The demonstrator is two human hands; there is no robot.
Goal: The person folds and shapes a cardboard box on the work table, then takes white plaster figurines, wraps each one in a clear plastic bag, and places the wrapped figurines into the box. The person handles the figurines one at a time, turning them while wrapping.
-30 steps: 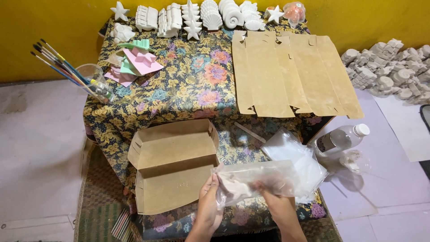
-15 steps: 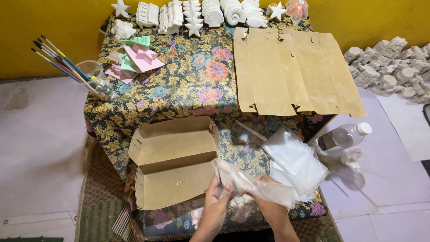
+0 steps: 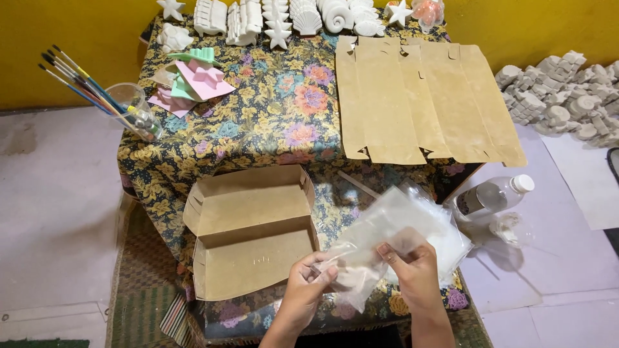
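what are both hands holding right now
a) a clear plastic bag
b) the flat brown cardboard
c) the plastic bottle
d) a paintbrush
a: the left hand and right hand both pinch a clear plastic bag in front of the open cardboard box, while the brushes, flat cardboard and bottle lie untouched.

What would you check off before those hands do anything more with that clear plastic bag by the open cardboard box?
1. Both hands on the bag: ok. Left hand pinches one end of the clear plastic bag, right hand grips the other.
2. Bag mouth open: cannot tell.
3. Cardboard box open and empty: ok.
4. Spare bags close by: ok, stacked right behind.
5. Plastic bottle out of the way: ok, lying on the floor to the right.
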